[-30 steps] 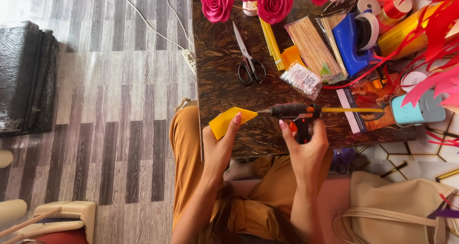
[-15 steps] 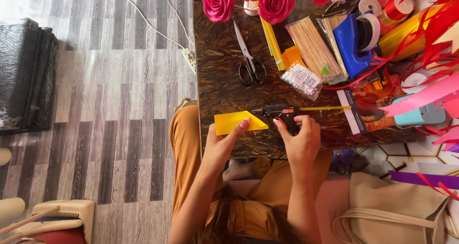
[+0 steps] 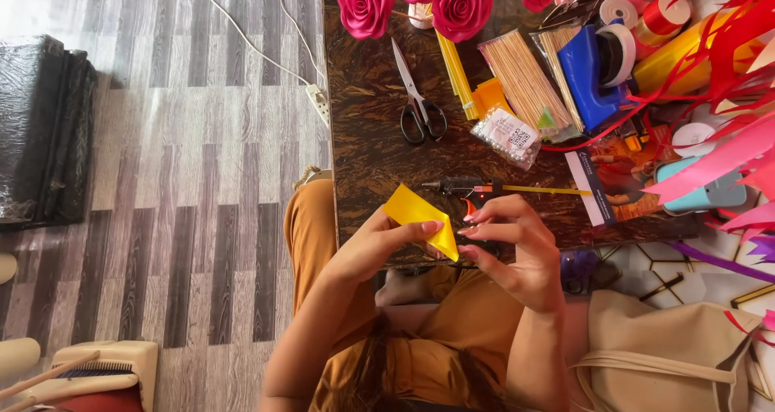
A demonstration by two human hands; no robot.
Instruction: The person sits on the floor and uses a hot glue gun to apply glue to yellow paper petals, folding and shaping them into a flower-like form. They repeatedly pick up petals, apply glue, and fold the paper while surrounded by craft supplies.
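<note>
- While the head view looks down, the left hand (image 3: pixel 379 246) and right hand (image 3: pixel 513 246) both pinch a glossy yellow paper triangle (image 3: pixel 420 218) over the table's (image 3: pixel 371 138) near edge.
- Behind it on the dark marbled table lie a glue gun (image 3: pixel 460 188), steel scissors (image 3: pixel 418 105) and ruffled pink paper roses (image 3: pixel 462 4).

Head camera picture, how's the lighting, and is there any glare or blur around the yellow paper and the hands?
Head view: bright daylight washes out the striped floor at top left; the dark table carries soft sheen, no harsh glare. The yellow paper, left hand and right hand are sharp, evenly lit. Red ribbons near the right edge look slightly soft.
</note>
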